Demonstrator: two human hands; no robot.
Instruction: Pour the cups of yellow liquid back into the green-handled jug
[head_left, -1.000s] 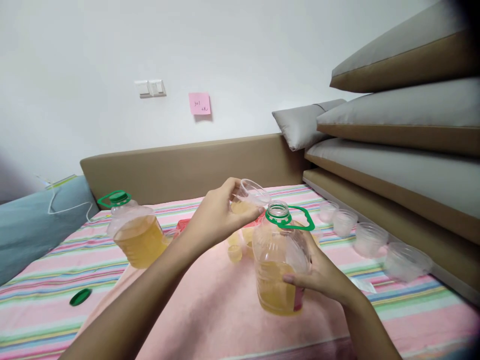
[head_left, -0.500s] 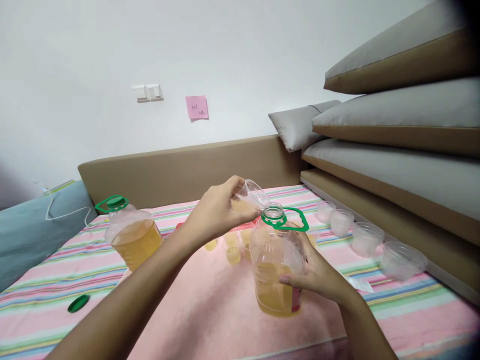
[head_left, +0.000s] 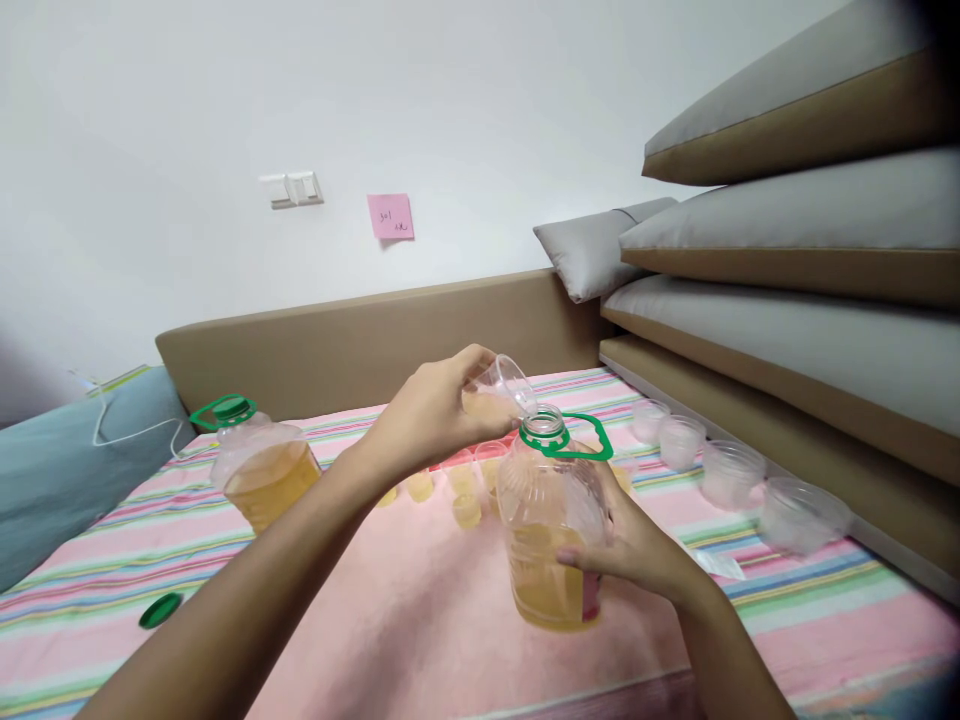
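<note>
Tilted over the open mouth of a clear plastic jug (head_left: 551, 560) is a clear plastic cup (head_left: 513, 383), which my left hand (head_left: 442, 405) grips from the left. The cup's rim is close against the jug's neck; I cannot make out any stream. Yellowish liquid fills roughly the lower half of the jug, which stands upright and has a green ring handle. My right hand (head_left: 622, 535) is wrapped round the jug's right side, thumb in front. Behind the jug, several small cups (head_left: 466, 511) of yellow liquid stand on the cloth, partly hidden by my left hand and the jug.
A second, capped jug (head_left: 274, 480) of yellow liquid stands at left. Near it lies a green cap (head_left: 160, 610). Several clear tubs (head_left: 733, 475) line the right side, below stacked cushions (head_left: 787, 320). A striped cloth (head_left: 817, 640) lies underneath.
Both hands keep their hold, and the cup stays tilted at the jug's mouth. The whole view has shifted slightly, and more small cups show behind my left wrist.
</note>
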